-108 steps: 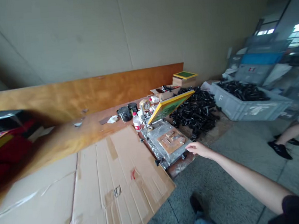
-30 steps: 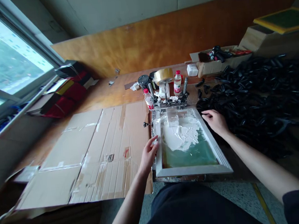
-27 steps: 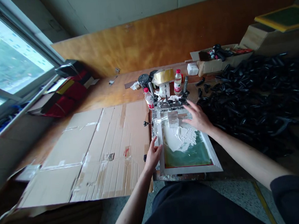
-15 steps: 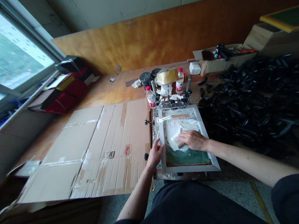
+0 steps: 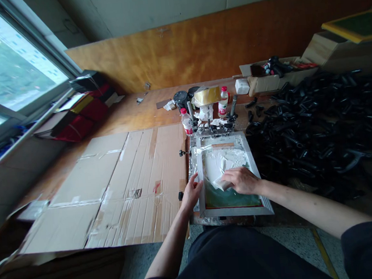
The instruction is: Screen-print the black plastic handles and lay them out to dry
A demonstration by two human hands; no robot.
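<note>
A silver-rimmed screen printing frame [image 5: 202,199] lies in front of me, its green mesh [image 5: 233,199] partly covered by thick white paste [image 5: 233,158]. My right hand [image 5: 244,180] is closed over a crumpled white rag [image 5: 221,183] pressed on the mesh at the lower edge of the paste; the palm hides part of it. At the frame's left rim is my left hand [image 5: 192,192], thumb and fingers curled around the edge. A thin brown strip [image 5: 223,145] sits near the frame's far end, where clamps [image 5: 214,127] hold it.
Flattened cardboard [image 5: 112,189] covers the table at left. Behind the clamps stand two red-capped bottles [image 5: 186,121], a dark tub [image 5: 180,99] and a yellowish tape roll [image 5: 207,96]. Black plastic parts [image 5: 309,133] are heaped at right, near an open carton [image 5: 275,82].
My right hand has slid the rag slightly toward me over the mesh, and more ridged white paste shows behind it. My left hand stays on the rim.
</note>
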